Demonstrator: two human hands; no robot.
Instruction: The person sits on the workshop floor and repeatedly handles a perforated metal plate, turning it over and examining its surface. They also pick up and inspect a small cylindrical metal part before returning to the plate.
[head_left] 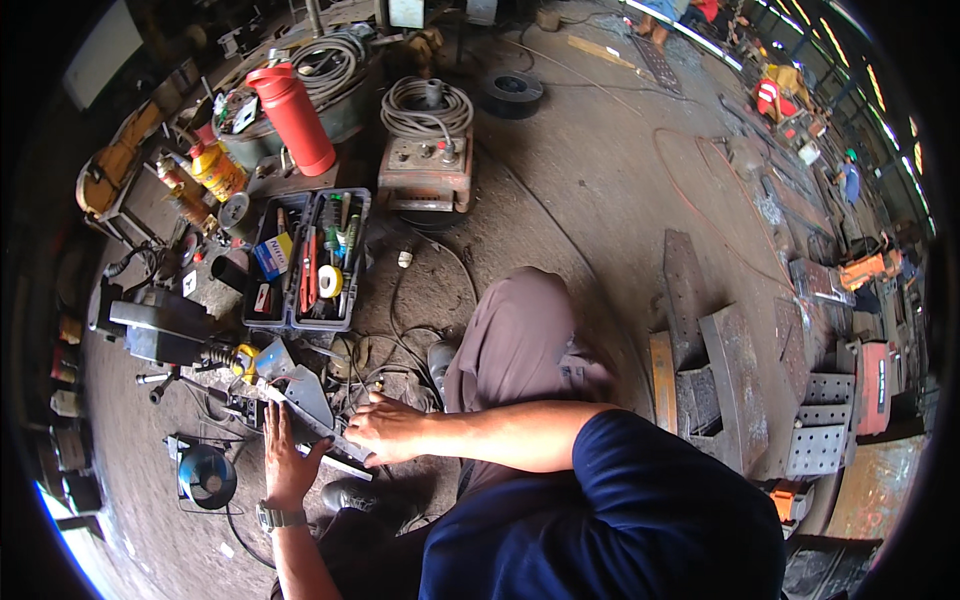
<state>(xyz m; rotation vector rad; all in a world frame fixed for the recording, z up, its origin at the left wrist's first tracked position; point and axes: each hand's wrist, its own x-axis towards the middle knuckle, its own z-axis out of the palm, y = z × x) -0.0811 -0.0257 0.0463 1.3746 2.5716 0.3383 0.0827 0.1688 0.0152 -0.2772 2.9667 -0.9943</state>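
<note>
My left hand [284, 462] lies along the near side of a narrow pale metal strip [298, 410], fingers stretched out and thumb spread toward its lower end. My right hand [388, 428] is at the other side of the strip, its fingers curled. Whatever is between those fingers, if anything, is too small to make out. Just beyond the strip rests a grey-blue angular metal plate [309, 396]. A yellow round part [245, 362] sits at the strip's far end, beside a dark machine [165, 325] with a ribbed hose.
Tangled cables [400, 345] lie beside my right hand and knee. Ahead stands an open toolbox [345, 300] of hand tools, with a red flask [292, 120] and a cable-topped power unit [425, 175] behind. A small fan [207, 477] is left; steel plates [735, 370] lie right.
</note>
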